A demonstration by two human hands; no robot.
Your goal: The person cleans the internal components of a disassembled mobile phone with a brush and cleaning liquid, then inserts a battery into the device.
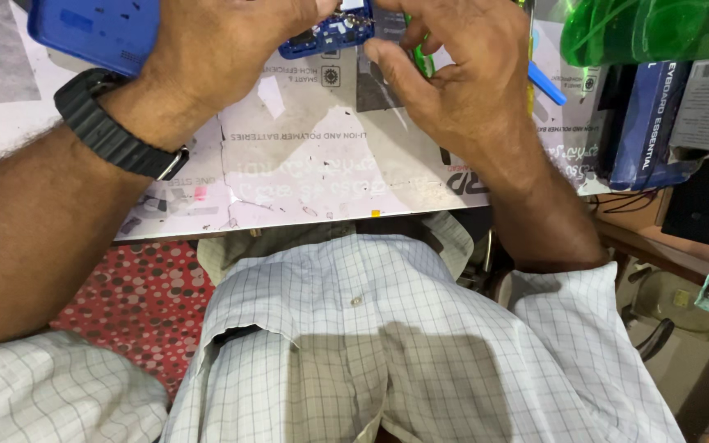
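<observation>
In the head view, both hands work at the far top edge of the frame, over a worn white desk [330, 164] covered with printed sheets. The left hand [223, 49], a black watch [112, 127] on its wrist, is closed around a blue opened phone body [330, 34], apparently steadying it above the desk. The right hand [453, 82] curls narrowly around a green-handled tool [420, 59], its fingers pinched near the phone's exposed inside; the tip is hidden. A blue back cover [96, 29] lies just left of the left hand. Boxes [650, 115] stand at the right.
</observation>
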